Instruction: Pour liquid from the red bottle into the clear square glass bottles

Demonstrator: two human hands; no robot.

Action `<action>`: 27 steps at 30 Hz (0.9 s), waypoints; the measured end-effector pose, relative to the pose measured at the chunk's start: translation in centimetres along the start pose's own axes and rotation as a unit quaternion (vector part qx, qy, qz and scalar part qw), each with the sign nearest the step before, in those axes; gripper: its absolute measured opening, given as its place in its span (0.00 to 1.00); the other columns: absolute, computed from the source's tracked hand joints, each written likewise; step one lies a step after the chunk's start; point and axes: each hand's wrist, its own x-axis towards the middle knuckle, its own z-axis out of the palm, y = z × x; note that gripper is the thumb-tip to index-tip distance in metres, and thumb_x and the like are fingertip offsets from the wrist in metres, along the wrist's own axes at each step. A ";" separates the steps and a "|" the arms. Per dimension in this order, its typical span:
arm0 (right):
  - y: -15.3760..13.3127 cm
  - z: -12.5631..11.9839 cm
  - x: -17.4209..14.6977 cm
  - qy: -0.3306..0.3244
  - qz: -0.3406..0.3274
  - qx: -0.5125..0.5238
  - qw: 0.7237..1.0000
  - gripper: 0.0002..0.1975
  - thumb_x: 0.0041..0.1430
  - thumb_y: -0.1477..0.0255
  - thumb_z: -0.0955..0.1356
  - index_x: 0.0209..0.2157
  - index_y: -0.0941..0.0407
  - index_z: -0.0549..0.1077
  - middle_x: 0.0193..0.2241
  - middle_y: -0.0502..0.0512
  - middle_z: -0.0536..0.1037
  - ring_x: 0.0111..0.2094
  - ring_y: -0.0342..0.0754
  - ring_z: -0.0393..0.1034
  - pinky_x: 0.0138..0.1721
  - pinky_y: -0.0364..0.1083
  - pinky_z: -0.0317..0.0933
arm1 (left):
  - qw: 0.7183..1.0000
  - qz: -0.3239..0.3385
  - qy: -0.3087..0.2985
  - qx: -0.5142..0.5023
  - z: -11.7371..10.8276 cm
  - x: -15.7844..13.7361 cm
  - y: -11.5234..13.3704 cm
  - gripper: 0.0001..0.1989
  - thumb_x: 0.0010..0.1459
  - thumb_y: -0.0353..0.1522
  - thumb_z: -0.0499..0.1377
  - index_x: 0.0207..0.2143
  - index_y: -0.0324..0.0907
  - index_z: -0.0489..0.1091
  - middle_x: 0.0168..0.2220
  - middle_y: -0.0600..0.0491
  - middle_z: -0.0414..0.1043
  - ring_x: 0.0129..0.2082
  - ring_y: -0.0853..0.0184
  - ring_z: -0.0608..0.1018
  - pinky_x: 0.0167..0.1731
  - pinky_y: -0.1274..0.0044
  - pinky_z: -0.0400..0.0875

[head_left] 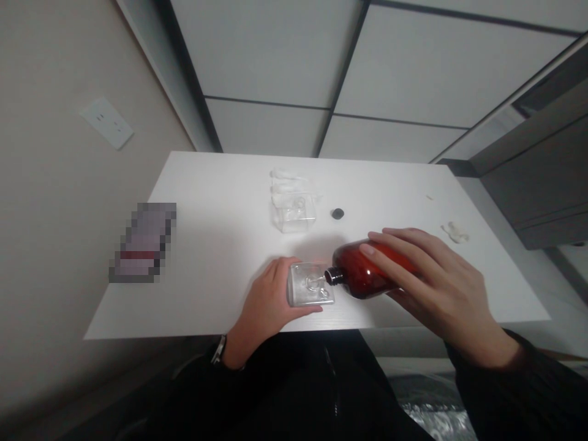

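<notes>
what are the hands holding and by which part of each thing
The right hand grips the red-brown bottle around its body; the left hand holds the clear container around its sides.

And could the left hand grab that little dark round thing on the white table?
Probably not right now: the left hand is holding the clear boxy container. Nothing seems to cover the little dark round thing, though.
</notes>
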 end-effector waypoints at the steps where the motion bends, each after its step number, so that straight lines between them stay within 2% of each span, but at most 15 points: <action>1: 0.0 0.0 0.0 0.000 -0.001 -0.001 1.000 0.31 0.59 0.84 0.74 0.63 0.61 0.68 0.56 0.71 0.78 0.53 0.67 0.76 0.48 0.64 0.77 | 1.000 0.000 0.000 0.000 0.0 0.0 0.0 0.40 0.45 0.42 0.80 0.55 0.45 0.63 0.50 0.48 0.73 0.50 0.52 0.78 0.50 0.61 0.75; 27: 0.3 -0.7 0.4 0.000 -0.006 -0.007 1.000 0.31 0.59 0.86 0.74 0.63 0.61 0.69 0.56 0.71 0.78 0.53 0.68 0.76 0.48 0.64 0.77 | 1.000 -0.001 -0.002 -0.003 -0.1 -0.1 0.0 0.39 0.45 0.42 0.80 0.54 0.45 0.63 0.50 0.48 0.73 0.50 0.53 0.78 0.50 0.61 0.75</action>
